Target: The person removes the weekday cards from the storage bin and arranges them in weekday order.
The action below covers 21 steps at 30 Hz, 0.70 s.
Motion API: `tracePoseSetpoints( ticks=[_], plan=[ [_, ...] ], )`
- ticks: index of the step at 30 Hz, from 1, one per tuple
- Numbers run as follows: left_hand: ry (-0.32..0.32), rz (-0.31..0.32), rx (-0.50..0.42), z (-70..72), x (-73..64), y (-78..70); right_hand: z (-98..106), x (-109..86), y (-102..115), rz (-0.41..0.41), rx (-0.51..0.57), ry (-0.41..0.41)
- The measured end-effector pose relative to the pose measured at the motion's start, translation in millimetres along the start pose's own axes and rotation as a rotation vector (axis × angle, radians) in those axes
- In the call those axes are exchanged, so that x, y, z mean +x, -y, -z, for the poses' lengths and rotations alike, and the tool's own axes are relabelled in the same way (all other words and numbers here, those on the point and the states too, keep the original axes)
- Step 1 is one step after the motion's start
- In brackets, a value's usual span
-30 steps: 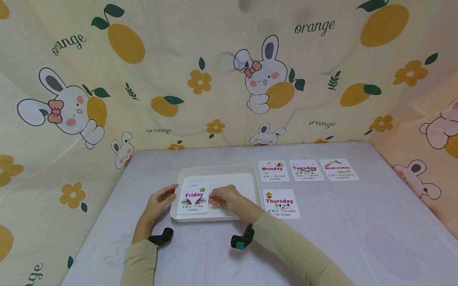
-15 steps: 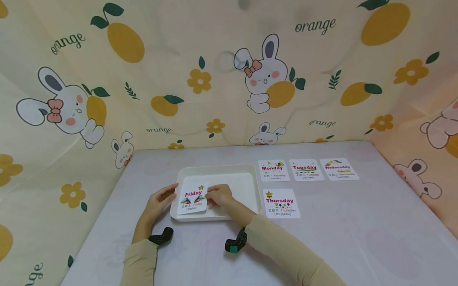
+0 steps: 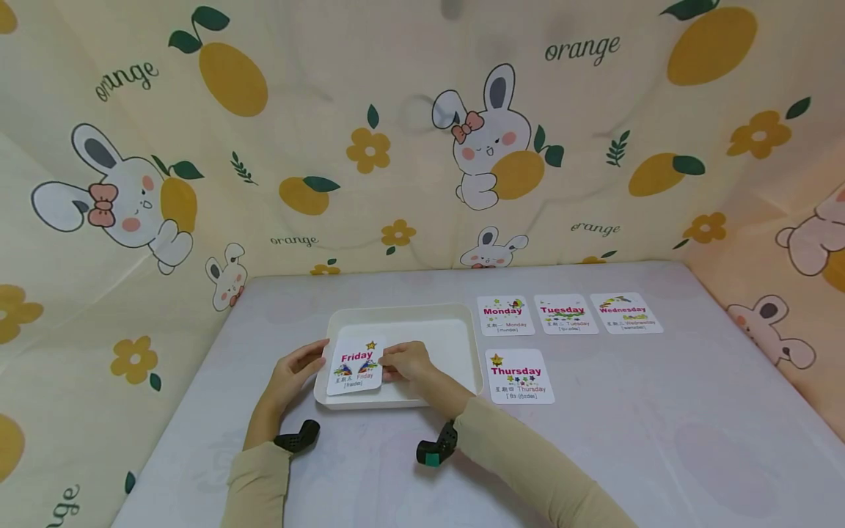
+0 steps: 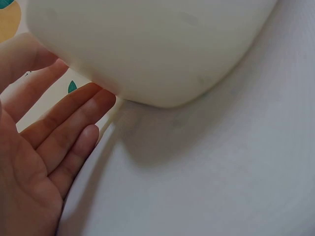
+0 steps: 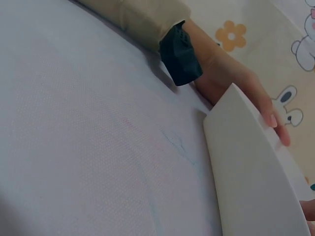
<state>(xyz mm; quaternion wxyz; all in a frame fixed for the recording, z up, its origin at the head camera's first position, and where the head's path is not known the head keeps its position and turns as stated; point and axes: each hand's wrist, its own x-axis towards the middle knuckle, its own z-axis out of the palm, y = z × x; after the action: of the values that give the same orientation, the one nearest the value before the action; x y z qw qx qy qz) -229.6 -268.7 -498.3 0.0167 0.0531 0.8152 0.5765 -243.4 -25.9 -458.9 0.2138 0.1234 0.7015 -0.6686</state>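
A white Friday card (image 3: pixel 356 367) with rounded corners lies at the left end of a shallow white tray (image 3: pixel 429 312), slightly askew. My right hand (image 3: pixel 405 363) pinches this card by its right edge; the fingers underneath are hidden. In the right wrist view only a bit of the right fingers (image 5: pixel 309 210) shows, at the border. At the tray's left side, my left hand (image 3: pixel 295 378) touches the rim with extended fingers. The left wrist view has those fingers (image 4: pixel 74 123) against the tray's outer wall (image 4: pixel 157 54). Whether other cards lie beneath Friday, I cannot tell.
Right of the tray, Monday (image 3: pixel 505 315), Tuesday (image 3: pixel 565 314) and Wednesday (image 3: pixel 626 313) cards lie in a row. The Thursday card (image 3: pixel 520 376) is below Monday, near the tray's right edge. A patterned cloth backdrop (image 3: pixel 409 147) rises behind the pale table (image 3: pixel 627 418).
My right hand has moved slightly left and taken the Friday card's right edge. The card has turned a little and shifted slightly left. My left hand has stayed at the tray's rim.
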Motion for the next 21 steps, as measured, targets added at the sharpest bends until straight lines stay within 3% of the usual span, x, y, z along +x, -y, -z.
tracePoseSetpoints(
  ticks=[11, 21],
  plan=[
    [0.0, 0.027, 0.015, -0.3, -1.8, -2.5, 8, -7.6, 5, 0.021, -0.026, -0.005],
    [0.005, 0.015, 0.03, 0.0, -1.1, -2.3, 21, -19.0, 12, 0.051, -0.046, 0.013]
  ],
)
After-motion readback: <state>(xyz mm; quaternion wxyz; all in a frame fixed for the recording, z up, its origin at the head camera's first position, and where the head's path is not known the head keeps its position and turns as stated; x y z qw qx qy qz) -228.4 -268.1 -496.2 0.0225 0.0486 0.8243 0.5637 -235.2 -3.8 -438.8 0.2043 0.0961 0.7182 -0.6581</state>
